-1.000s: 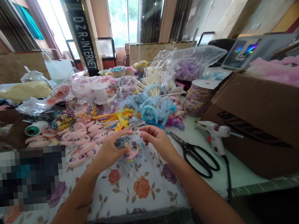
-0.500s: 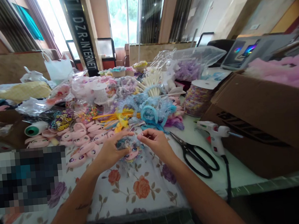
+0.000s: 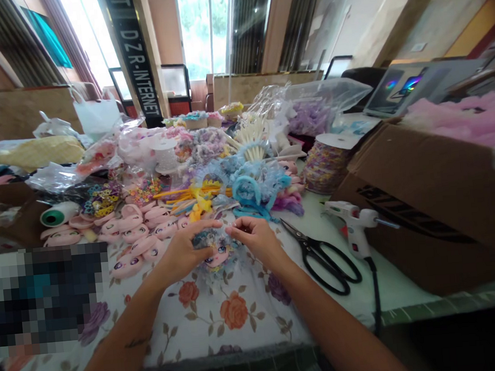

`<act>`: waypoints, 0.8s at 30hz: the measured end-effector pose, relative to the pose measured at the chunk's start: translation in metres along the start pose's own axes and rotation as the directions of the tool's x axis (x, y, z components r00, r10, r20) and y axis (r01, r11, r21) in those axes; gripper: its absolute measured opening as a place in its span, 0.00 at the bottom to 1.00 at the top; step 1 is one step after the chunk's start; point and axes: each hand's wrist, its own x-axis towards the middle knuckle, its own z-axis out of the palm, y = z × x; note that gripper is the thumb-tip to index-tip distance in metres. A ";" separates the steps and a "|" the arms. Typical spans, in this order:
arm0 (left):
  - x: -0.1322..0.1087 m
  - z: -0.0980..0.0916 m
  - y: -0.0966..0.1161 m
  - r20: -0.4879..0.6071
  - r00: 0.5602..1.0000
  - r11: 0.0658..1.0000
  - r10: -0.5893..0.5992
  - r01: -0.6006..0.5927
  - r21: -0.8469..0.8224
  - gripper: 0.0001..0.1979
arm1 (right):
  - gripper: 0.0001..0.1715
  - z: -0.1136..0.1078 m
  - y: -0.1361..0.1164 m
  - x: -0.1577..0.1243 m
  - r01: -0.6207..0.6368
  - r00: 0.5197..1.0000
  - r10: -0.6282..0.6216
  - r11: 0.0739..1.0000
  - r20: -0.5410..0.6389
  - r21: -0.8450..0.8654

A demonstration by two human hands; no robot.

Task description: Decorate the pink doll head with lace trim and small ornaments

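A small doll head (image 3: 217,259) with a painted face and grey-blue frilly trim lies between my hands, on the flowered cloth. My left hand (image 3: 183,252) curves round its left side, thumb beside the face and fingers over the top. At the head's upper right, my right hand (image 3: 256,239) is closed in a pinch; whatever sits between those fingertips is too small to name. Black-handled scissors (image 3: 326,262) rest to the right of my right hand. Several pink doll faces (image 3: 130,259) are heaped to the left of my left hand.
A white glue gun (image 3: 355,225) stands by a large cardboard box (image 3: 427,210) on the right. Behind my hands are blue fluffy trim (image 3: 256,185), a spool of mottled yarn (image 3: 327,164) and clear bags. A green-ended white roll (image 3: 59,214) lies left.
My right hand's pinching fingertips have shifted very slightly left and down by the doll head. My left hand stays in place on it.
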 end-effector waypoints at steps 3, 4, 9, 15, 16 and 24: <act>0.000 -0.001 -0.001 -0.011 1.000 1.000 -0.001 0.001 -0.030 0.22 | 0.18 -0.002 -0.004 0.000 -0.004 1.000 0.004 0.999 0.008 0.032; 0.000 -0.001 -0.001 -0.012 1.000 0.999 -0.003 0.002 -0.044 0.22 | 0.17 -0.002 -0.006 0.000 -0.006 1.000 0.006 0.999 0.008 0.050; 0.000 -0.002 0.000 -0.001 1.000 0.999 -0.008 0.008 -0.047 0.22 | 0.19 -0.003 -0.009 0.000 0.012 1.000 -0.012 1.000 0.001 0.027; -0.001 0.001 0.003 -0.004 1.000 0.999 0.001 -0.001 0.038 0.23 | 0.12 0.001 -0.001 0.001 0.114 0.993 -0.109 0.988 0.047 -0.105; -0.001 0.002 0.003 -0.001 1.000 0.999 0.011 -0.011 0.046 0.23 | 0.12 0.001 0.001 0.002 0.121 0.992 -0.116 0.986 0.053 -0.112; -0.001 0.002 0.003 0.033 0.996 0.996 0.086 -0.087 0.036 0.27 | 0.12 0.002 0.002 0.003 0.121 0.989 -0.114 0.990 0.089 -0.077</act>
